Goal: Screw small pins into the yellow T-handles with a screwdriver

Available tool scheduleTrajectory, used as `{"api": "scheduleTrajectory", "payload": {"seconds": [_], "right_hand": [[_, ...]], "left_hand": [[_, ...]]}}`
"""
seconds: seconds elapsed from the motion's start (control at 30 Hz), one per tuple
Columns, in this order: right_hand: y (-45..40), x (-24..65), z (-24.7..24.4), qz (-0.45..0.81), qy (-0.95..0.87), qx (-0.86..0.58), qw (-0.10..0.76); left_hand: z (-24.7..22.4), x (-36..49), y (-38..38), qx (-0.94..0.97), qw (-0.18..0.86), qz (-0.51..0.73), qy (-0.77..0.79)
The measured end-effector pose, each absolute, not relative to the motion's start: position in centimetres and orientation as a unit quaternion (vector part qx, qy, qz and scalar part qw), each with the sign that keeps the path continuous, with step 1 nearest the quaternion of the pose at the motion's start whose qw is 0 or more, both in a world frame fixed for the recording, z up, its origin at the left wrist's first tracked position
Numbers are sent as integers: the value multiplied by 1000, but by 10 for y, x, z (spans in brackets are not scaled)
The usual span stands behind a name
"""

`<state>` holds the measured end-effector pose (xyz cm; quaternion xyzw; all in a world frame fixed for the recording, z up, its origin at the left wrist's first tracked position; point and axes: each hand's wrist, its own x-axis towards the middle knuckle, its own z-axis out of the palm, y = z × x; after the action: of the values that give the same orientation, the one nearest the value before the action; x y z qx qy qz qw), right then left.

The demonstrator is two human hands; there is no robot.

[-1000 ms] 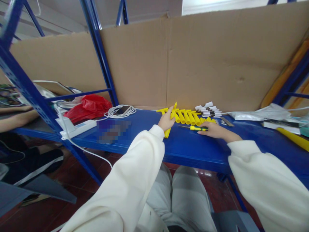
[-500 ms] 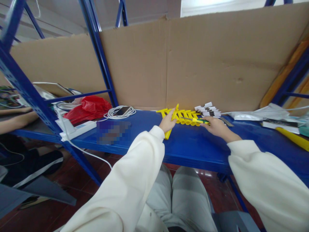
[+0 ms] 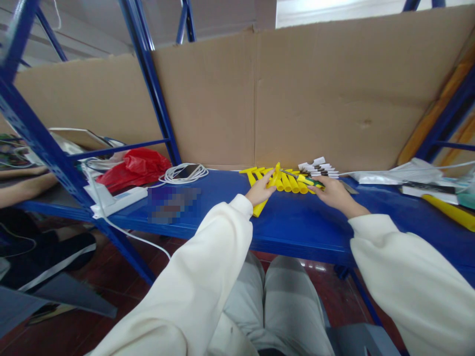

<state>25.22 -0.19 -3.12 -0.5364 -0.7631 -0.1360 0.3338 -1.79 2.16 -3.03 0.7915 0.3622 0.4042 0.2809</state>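
Note:
My left hand [image 3: 262,190] is closed around a yellow T-shaped plastic part [image 3: 276,174], whose upper end sticks up past my fingers. In my right hand [image 3: 332,193] is a screwdriver [image 3: 310,183] with a yellow and green handle, its shaft pointing left toward the held part. Whether the tip touches the part, I cannot tell. A row of several similar yellow parts [image 3: 294,187] lies on the blue shelf [image 3: 297,222] between and behind my hands. Another yellow part [image 3: 260,207] extends below my left hand toward the front edge.
White pieces with dark marks [image 3: 322,168] lie fanned out behind my right hand. To the left are a coiled white cable [image 3: 170,174], a power strip [image 3: 124,198] and a red plastic bag [image 3: 137,165]. Cardboard [image 3: 208,99] walls the back. Another person's arm [image 3: 25,190] rests at far left.
The yellow part in my left hand has shifted slightly right and turned. The screwdriver in my right hand has tilted, its tip end now higher than its handle.

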Motion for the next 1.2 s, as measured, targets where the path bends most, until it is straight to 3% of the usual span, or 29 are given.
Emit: {"api": "scheduleTrajectory", "payload": {"seconds": [1.2], "right_hand": [[-7,248,-28,-154,-767,-542,307]], "left_hand": [[-30,-15,23,761,322,440,352]]}}
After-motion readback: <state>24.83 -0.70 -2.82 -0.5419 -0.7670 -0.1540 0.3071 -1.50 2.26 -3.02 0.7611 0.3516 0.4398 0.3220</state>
